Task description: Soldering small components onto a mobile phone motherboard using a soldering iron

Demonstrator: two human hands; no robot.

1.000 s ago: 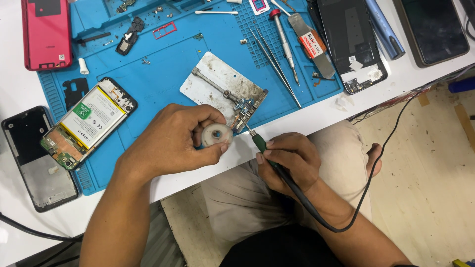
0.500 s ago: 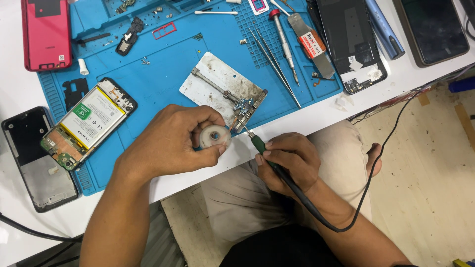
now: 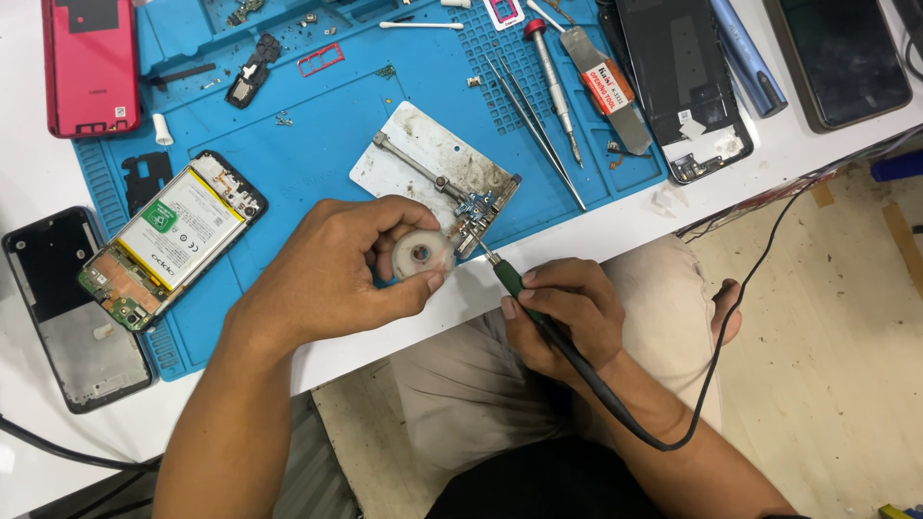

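Left hand (image 3: 332, 264) fingers pinch white round tub (image 3: 423, 256); right hand (image 3: 562, 312) fingers grip soldering iron (image 3: 514, 285), pen-style.

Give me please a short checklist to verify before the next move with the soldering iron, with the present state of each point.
1. Right hand grips soldering iron firmly: ok.
2. Iron tip reaches the small circuit board: ok.
3. Board clamped on the metal holder plate: ok.
4. Left hand holds the white round spool beside the tip: ok.
5. Iron hot: cannot tell.
6. Cable hangs free of the tweezers: ok.
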